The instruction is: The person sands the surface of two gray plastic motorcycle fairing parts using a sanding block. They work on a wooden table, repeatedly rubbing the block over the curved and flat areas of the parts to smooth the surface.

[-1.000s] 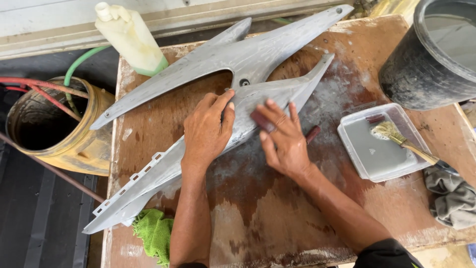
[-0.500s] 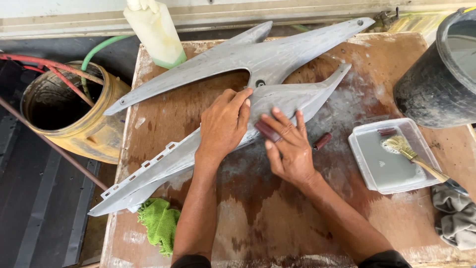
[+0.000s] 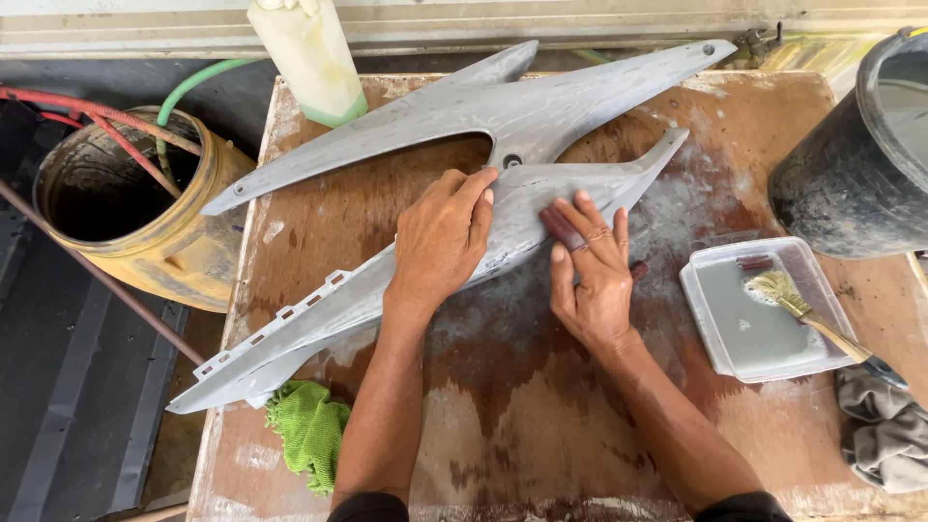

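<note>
A long grey forked plastic panel (image 3: 503, 116) lies across a wet brown wooden table (image 3: 503, 425), dull and scuffed all over. My left hand (image 3: 440, 242) lies flat on the panel's lower arm, fingers together, pressing it down. My right hand (image 3: 592, 266) presses a small dark red-brown piece of sanding paper (image 3: 562, 228) against the same arm, just right of my left hand. A second rolled piece of the same dark paper (image 3: 638, 271) lies on the table, partly hidden by my right hand.
A shallow white tray (image 3: 715, 319) of grey liquid holds a brush (image 3: 802, 309) at the right. A black bucket (image 3: 851, 184) stands at the far right, a pale bottle (image 3: 309, 58) at the back, a yellow drum (image 3: 145, 222) with hoses left, a green cloth (image 3: 307, 425), a grey rag (image 3: 884, 435).
My right hand has slid with the sanding paper to the right and up along the panel's lower arm. The left hand has stayed pressed on the panel.
</note>
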